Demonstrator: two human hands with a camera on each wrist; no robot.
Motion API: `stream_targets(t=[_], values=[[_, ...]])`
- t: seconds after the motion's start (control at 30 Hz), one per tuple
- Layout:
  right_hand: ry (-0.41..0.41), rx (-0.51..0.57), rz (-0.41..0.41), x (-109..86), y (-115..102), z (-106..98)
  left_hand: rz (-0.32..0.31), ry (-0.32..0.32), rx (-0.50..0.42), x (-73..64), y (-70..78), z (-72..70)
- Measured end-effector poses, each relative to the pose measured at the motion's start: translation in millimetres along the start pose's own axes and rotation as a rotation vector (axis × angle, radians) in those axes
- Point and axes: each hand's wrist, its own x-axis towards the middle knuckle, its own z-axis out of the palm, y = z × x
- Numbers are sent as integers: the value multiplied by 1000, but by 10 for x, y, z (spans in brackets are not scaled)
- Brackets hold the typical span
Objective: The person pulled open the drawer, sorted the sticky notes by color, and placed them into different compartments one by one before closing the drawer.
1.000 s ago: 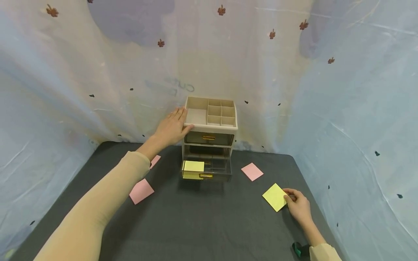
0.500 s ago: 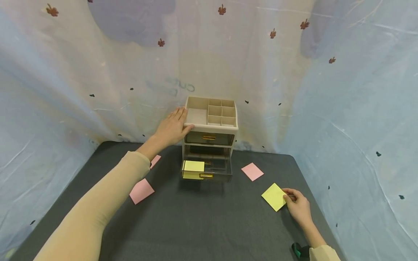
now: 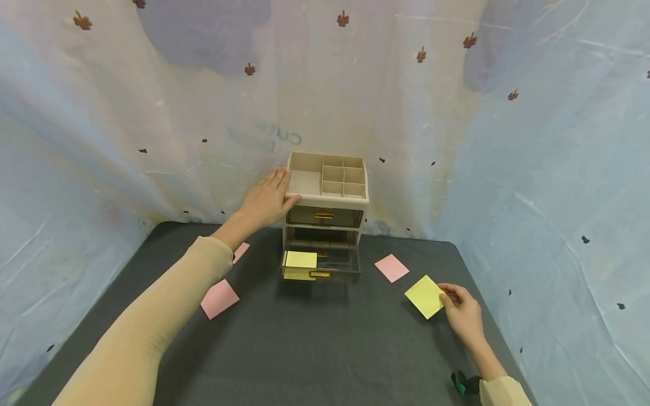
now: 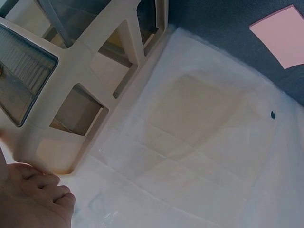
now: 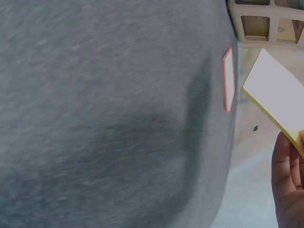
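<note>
A firm pinch seemed best, so the yellow pad (image 3: 424, 297) would not slip, with the left hand (image 3: 265, 200) pressing only softly to steady the drawer box (image 3: 327, 201). The right hand (image 3: 464, 318) pinched the yellow pad's right corner, just above the table (image 3: 325, 349), near its right edge. At the back edge, the left fingers lay close together, thumb apart, on the drawer box's left rim.

Pale leaf-patterned sheeting (image 3: 345, 101) behind dark-grey table (image 3: 325, 349)
</note>
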Motion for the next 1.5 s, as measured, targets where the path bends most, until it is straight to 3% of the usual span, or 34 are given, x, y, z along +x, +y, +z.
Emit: stream_targets(t=[0.3, 0.5, 1.5], values=[[23, 25, -38, 89, -260, -3, 3, -1, -8, -2, -13, 13], [27, 77, -110, 168, -429, 7, -2, 0, -5, -2, -19, 15], [-97, 249, -392, 444, -1248, 135, -9, -19, 5, -15, 23, -34]])
